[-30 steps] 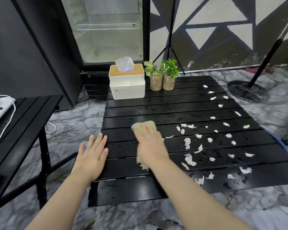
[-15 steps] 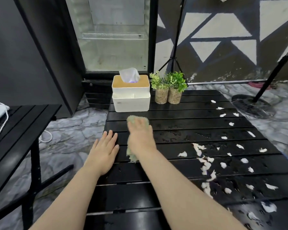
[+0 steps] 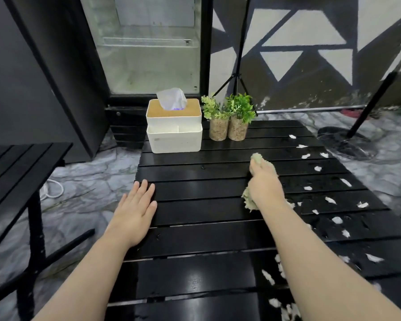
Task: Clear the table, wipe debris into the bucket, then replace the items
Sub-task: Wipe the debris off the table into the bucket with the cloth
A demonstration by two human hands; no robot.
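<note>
The right hand grips a crumpled pale green cloth, fingers curled over it, pressing it on the black slatted desk. Half a second ago it worked close beside the left hand; now it has swept rightward, up to the torn white paper scraps strewn over the desk's right side. The left hand has stayed flat, fingers straight, at the desk's left edge. At the far edge a white tissue box with a wooden lid has a tissue poking out. Just beside it, two small pots of tan granules hold green sprigs.
</note>
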